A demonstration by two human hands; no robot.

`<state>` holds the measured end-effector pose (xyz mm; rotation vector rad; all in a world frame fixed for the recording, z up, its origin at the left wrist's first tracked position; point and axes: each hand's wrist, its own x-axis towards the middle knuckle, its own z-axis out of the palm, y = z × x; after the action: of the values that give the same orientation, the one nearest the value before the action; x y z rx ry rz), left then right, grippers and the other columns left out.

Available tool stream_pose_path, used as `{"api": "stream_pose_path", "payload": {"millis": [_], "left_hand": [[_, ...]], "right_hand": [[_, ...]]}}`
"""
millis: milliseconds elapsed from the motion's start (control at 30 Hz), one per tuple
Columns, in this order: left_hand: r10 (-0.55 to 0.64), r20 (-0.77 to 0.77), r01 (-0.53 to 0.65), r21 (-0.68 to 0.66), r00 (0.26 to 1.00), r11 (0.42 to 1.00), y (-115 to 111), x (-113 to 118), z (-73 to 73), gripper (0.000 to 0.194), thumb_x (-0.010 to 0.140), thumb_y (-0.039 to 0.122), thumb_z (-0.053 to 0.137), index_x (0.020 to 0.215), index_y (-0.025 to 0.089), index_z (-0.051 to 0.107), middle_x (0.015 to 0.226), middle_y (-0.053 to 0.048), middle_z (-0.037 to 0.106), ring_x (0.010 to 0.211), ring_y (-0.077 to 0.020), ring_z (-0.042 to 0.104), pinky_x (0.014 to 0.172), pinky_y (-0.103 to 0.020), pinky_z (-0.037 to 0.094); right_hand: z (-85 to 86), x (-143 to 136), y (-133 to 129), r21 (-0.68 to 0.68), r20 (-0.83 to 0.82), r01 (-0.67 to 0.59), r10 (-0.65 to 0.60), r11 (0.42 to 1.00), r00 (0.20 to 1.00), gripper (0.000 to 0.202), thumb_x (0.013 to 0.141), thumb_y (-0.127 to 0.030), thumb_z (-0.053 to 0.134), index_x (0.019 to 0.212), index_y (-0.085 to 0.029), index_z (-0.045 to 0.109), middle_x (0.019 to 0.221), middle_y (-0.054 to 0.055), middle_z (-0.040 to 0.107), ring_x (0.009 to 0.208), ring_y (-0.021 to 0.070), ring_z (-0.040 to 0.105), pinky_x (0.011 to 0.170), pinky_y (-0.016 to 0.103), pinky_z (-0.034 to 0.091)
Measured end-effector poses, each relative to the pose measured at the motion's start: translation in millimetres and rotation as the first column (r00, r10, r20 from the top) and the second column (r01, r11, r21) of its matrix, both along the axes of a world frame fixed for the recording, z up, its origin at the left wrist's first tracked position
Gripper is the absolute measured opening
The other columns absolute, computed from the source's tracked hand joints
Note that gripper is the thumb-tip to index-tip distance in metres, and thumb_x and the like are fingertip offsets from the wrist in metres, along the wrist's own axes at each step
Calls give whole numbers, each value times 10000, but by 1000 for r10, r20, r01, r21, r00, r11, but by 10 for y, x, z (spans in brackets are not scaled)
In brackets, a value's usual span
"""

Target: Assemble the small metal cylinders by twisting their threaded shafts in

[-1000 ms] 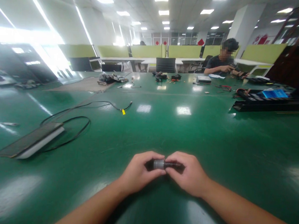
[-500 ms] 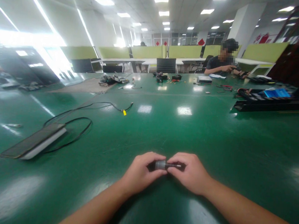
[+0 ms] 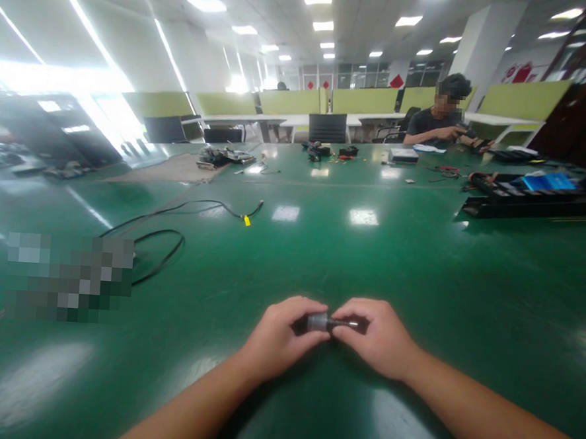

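Low in the middle of the view, a small dark cylindrical object with a grey band [image 3: 318, 322] lies between the thumb and fingers of my left hand [image 3: 283, 335]. My right hand [image 3: 382, 337] pinches a thin dark shaft with a bright metal tip [image 3: 349, 323], which is in line with the grey-banded part. Whether the two parts are joined cannot be made out. Both hands are just above the green tabletop [image 3: 270, 264], their fingertips almost touching.
A black cable [image 3: 171, 255] with a yellow tag [image 3: 246, 220] lies at the left, beside a pixelated object [image 3: 71, 279]. Electronic parts [image 3: 222, 157] and a black tray [image 3: 517, 205] stand farther back. Across the table sits a person [image 3: 435, 122] handling something dark.
The view has shifted very slightly, and the object at the left is now pixelated. My hands keep the same hold on the small object.
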<state>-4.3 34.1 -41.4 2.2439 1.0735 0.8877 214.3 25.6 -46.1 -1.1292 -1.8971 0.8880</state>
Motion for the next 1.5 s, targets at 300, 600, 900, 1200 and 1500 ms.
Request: {"api": "stream_pose_path", "payload": {"millis": [300, 600, 900, 1200, 1500], "left_hand": [[-1, 16, 1, 19, 1000, 1000, -3, -4, -8, 292, 795, 308, 772, 1065, 230, 696, 1008, -30, 739, 951, -183, 683, 874, -297, 533], [10, 21, -11, 22, 1000, 1000, -4, -6, -13, 292, 790, 295, 779, 1064, 238, 695, 1012, -19, 740, 960, -174, 685, 874, -282, 529], [20, 28, -21, 11, 999, 1000, 2, -9, 18, 288, 787, 308, 779, 1056, 239, 702, 1004, -20, 744, 946, -179, 691, 859, -285, 533], [42, 30, -41, -12, 999, 999, 24, -16, 3, 299, 782, 311, 782, 1062, 238, 705, 1022, -20, 743, 938, -176, 692, 853, -286, 533], [55, 12, -55, -9, 998, 998, 33, -22, 5, 317, 789, 329, 775, 1084, 242, 700, 1028, -19, 744, 936, -175, 697, 857, -283, 542]], "right_hand": [[-4, 2, -4, 10, 13, 23, -24, 1000, 1000, 85, 779, -173, 722, 848, -198, 765, 824, 24, 748, 761, 179, 670, 714, 279, 477], [6, -18, -6, -15, 15, 40, -40, 999, 999, 80, 772, -170, 726, 836, -203, 761, 810, 15, 747, 751, 175, 674, 700, 267, 477], [26, -25, -31, -43, -3, 31, -31, 999, 1000, 65, 814, -201, 686, 842, -203, 745, 787, 3, 737, 715, 158, 657, 656, 245, 461], [2, -26, -23, -79, 23, 40, -38, 996, 999, 61, 823, -237, 672, 837, -188, 705, 747, 4, 706, 676, 155, 617, 624, 245, 431], [8, -25, -27, -99, 19, 46, -45, 994, 999, 105, 866, -282, 641, 871, -197, 703, 734, -8, 685, 657, 145, 593, 620, 244, 413]]}}
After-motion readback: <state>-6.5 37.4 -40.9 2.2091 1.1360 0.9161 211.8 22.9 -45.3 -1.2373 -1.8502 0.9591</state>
